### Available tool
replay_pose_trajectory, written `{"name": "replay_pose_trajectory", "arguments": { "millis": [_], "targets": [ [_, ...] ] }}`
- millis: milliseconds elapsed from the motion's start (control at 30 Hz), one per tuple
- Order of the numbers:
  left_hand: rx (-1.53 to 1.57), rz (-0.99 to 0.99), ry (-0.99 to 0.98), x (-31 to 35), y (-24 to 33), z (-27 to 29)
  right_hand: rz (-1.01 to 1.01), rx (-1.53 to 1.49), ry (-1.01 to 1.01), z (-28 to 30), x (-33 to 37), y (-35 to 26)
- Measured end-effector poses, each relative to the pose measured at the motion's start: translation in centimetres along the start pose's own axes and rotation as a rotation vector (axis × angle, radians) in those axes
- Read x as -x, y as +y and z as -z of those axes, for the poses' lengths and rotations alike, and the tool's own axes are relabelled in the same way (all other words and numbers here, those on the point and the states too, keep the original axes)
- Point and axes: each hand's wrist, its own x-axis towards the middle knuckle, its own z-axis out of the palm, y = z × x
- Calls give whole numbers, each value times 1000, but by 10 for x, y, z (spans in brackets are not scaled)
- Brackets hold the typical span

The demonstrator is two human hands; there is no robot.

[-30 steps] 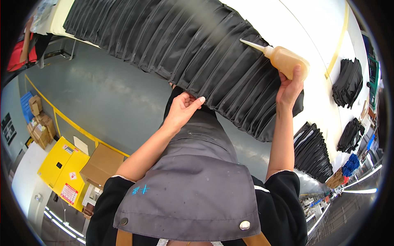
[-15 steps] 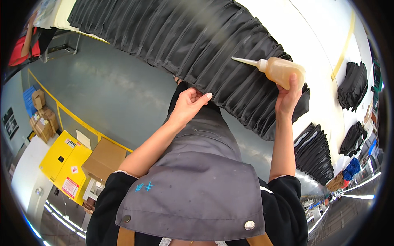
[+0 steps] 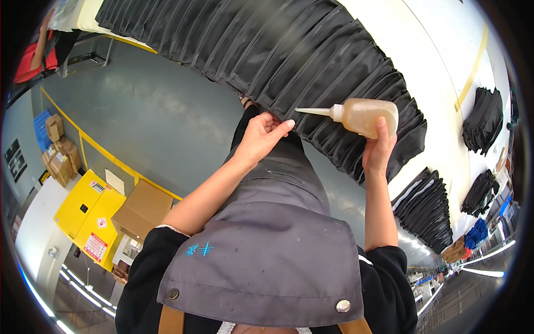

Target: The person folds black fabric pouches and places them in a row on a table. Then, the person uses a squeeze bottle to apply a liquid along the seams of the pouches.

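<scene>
A long row of overlapping black fabric pieces [image 3: 239, 47] lies across the pale table in front of me. My left hand [image 3: 263, 134] is closed at the near edge of the row, thumb against fingers, pinching the edge of one black piece. In my right hand [image 3: 380, 146] is a translucent squeeze bottle [image 3: 361, 116] of amber liquid, held on its side above the fabric. Its thin tapered nozzle points left, its tip a little above my left thumb. Whether liquid is coming out cannot be made out.
Further stacks of black pieces [image 3: 425, 209] lie on the pale table [image 3: 431, 72] to the right. At left stand a yellow cabinet [image 3: 83, 214], an open cardboard box [image 3: 143, 214] and stacked cartons [image 3: 60, 161]. Part of another person in red [image 3: 34, 64] shows at the far left.
My right hand has brought the bottle left and down, so its nozzle tip is nearer my left hand. The left hand keeps its pinch at the fabric edge, almost unmoved.
</scene>
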Motion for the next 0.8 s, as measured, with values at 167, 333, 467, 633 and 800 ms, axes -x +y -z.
{"name": "replay_pose_trajectory", "arguments": {
  "millis": [167, 333, 467, 633, 800],
  "targets": [
    [31, -27, -53, 1, -3, 3, -156, -157, -11, 8, 4, -4],
    [59, -74, -140, 5, -11, 2, -281, -928, -227, 30, -25, -29],
    [-69, 14, -135, 2, -14, -7, -35, -646, 216, 41, -53, -40],
    [-40, 29, -92, 4, -12, -17, 110, -321, 350, 45, -66, -44],
    [-51, 35, -74, 6, -10, -18, 162, -194, 304, 41, -69, -44]
  ]
}}
